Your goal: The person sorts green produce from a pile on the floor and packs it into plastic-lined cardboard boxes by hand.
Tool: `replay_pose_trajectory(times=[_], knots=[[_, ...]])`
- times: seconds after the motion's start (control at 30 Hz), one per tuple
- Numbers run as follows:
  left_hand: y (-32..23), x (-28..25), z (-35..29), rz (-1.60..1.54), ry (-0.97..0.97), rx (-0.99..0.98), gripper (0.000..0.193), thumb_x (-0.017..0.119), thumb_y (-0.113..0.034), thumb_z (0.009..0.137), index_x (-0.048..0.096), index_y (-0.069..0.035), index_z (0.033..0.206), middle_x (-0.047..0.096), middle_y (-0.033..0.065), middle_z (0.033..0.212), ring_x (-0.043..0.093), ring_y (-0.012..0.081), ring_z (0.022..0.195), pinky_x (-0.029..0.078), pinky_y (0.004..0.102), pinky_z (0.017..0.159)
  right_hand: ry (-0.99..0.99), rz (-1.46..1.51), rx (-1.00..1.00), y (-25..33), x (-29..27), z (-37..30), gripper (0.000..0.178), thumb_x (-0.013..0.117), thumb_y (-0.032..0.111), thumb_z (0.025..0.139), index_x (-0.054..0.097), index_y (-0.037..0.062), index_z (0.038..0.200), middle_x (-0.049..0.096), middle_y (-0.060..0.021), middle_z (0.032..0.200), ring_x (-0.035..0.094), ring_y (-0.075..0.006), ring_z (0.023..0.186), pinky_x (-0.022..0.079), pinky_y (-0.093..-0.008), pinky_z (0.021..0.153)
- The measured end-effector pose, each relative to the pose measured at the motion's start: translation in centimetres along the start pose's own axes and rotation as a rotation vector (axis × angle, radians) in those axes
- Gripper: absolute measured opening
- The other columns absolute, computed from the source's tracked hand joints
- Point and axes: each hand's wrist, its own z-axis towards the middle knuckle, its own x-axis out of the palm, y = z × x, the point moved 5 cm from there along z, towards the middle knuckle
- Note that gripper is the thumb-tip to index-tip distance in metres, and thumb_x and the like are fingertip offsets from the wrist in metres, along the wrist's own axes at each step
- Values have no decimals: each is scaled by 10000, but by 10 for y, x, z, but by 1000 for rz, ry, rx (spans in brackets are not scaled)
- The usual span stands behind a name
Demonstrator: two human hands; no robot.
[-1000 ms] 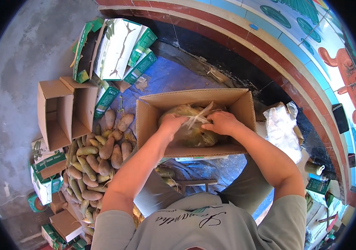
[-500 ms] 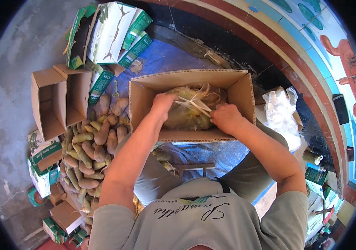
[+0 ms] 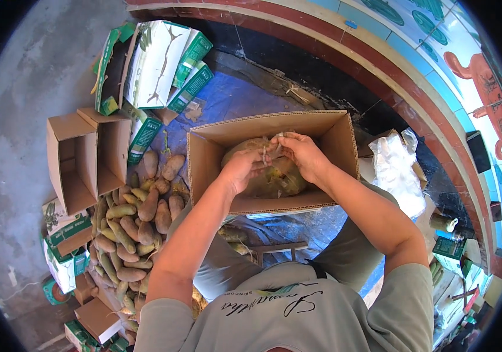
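An open cardboard box [image 3: 268,204] sits in front of me between my knees. Inside it lies a clear plastic bag [image 3: 279,186] with something yellow-green in it; the contents are too blurred by the film to name. My left hand [image 3: 245,166] has its fingers closed on the gathered neck of the bag. Close beside it, my right hand [image 3: 302,154] pinches the same gathered plastic from the right, its fingertips partly hidden in the folds.
Oblong brown and green tubers or vegetables [image 3: 127,226] are heaped at the left. Beyond them stand two empty cardboard boxes [image 3: 89,155] and several green-and-white cartons [image 3: 156,61]. White plastic bags [image 3: 396,170] lie at the right. A blue tarp [image 3: 227,97] covers the floor near a tiled wall.
Both hands have come together over the bag. The right hand has moved up and left; the spread bag mouth is now bunched between my fingers.
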Motion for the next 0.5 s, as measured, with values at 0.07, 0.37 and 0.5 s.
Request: replay_pose_trajectory(times=[0.07,0.37,0.5], knots=[[5,-4,4,11,-7,14,229,478,-96,839,581,-53,1038,614,38,905,575,131,842,419,277,721,-12,-68,-12,4,3,3,234,462,89,865,569,-39,1029,630,-85,929,580,-161,853,443,-288,802],[12,-6,11,-33,-7,-4,235,559,-107,861,561,-43,1087,604,53,941,577,133,874,448,259,703,2,-965,-188,-19,-4,12,339,589,114,754,601,77,1091,624,-162,982,593,-302,929,448,-365,821],[14,-9,15,-39,12,-20,196,600,-112,837,563,-42,1017,600,51,922,573,139,850,454,266,720,56,-1080,-138,-21,1,17,332,644,167,716,612,47,1024,596,-195,1012,553,-350,973,436,-402,839]])
